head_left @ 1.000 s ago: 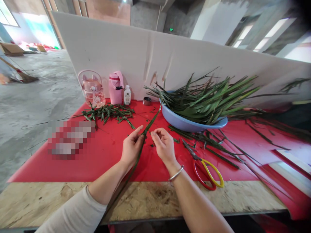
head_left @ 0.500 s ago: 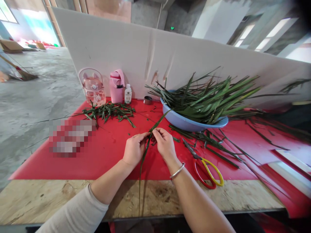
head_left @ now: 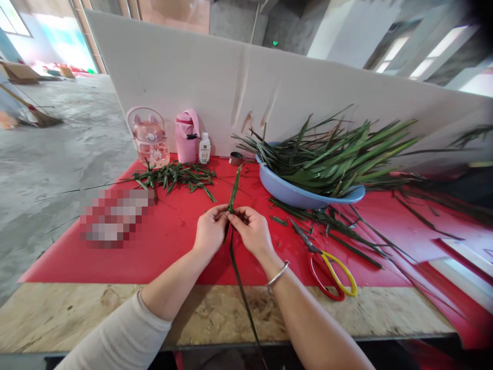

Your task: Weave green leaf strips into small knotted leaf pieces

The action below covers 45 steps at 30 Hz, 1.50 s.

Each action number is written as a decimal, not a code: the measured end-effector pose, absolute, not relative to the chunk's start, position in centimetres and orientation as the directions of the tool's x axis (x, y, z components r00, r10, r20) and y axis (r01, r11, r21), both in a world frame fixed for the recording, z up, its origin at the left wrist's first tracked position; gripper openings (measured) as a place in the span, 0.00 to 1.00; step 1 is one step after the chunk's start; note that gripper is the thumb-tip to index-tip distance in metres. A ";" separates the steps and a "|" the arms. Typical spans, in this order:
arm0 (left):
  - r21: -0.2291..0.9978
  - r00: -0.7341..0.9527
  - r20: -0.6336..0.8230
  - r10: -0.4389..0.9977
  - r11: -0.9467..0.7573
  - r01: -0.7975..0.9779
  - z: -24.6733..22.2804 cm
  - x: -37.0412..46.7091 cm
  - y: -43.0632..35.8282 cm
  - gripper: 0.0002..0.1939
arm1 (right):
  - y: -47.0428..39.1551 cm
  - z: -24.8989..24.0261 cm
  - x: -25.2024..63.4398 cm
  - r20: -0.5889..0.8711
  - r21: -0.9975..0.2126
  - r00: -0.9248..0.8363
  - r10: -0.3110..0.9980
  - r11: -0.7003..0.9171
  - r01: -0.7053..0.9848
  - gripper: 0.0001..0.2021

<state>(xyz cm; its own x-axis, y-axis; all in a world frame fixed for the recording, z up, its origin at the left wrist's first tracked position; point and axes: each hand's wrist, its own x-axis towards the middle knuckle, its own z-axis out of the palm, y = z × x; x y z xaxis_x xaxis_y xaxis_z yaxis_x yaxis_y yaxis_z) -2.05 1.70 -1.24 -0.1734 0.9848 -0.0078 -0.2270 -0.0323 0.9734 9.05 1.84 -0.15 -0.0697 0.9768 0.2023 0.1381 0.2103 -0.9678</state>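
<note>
Above the red table covering, my left hand (head_left: 211,228) and my right hand (head_left: 252,229) meet, both pinching one long green leaf strip (head_left: 234,190). One end of the strip points up and away from me, while a thin dark tail hangs down past the table's front edge. My fingers hide the part between them, so I cannot tell if it is folded or knotted. To the right of my right hand lie scissors (head_left: 318,252) with one red and one yellow handle. Leaf scraps (head_left: 279,221) are scattered close by.
A blue basin (head_left: 308,192) heaped with long green leaves (head_left: 339,159) stands at the back right. Short knotted-looking leaf pieces (head_left: 175,177) lie at the back left. Behind them stand a clear pink jug (head_left: 151,141), a pink bottle (head_left: 187,139) and a small white bottle (head_left: 204,149).
The strip's upper end has swung from leaning right to nearly upright. Its tail now slants toward the lower right. Both hands have drawn closer together around it.
</note>
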 end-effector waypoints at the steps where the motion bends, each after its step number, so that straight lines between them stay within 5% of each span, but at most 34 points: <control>1: 0.967 -0.161 -0.022 0.987 -0.020 -0.255 -1.3 -2.0 1.8 0.12 | 1.9 -0.2 9.0 0.191 -0.972 -0.064 0.980 0.198 0.125 0.12; 12: 0.988 -0.241 0.155 0.958 -0.154 0.025 0.2 -2.1 0.4 0.10 | 1.3 0.5 8.3 0.030 -0.984 -0.056 0.998 0.019 -0.177 0.12; 16: 0.942 -0.233 0.308 0.922 -0.262 0.208 -0.2 -2.2 0.2 0.05 | 1.0 0.7 8.1 0.010 -0.986 -0.021 1.000 0.007 -0.167 0.12; 22: 0.920 -0.210 0.375 0.903 -0.335 0.203 -0.2 -2.1 -0.1 0.12 | 0.9 0.7 8.0 0.021 -0.982 -0.032 0.999 0.015 -0.187 0.13; 25: 0.893 -0.230 0.412 0.882 -0.340 0.295 -0.1 -2.1 -0.2 0.07 | 0.9 0.5 8.0 0.030 -0.987 -0.037 0.999 0.024 -0.158 0.13; 32: 0.856 -0.210 0.456 0.865 -0.362 0.369 -0.2 -2.1 -0.1 0.05 | 0.8 0.5 8.3 0.274 -0.955 0.060 0.960 0.264 0.139 0.13; 45: 0.785 -0.149 0.535 0.831 -0.424 0.452 -0.6 -2.3 -0.1 0.13 | 0.7 0.6 8.1 0.227 -0.973 0.008 0.974 0.227 0.049 0.10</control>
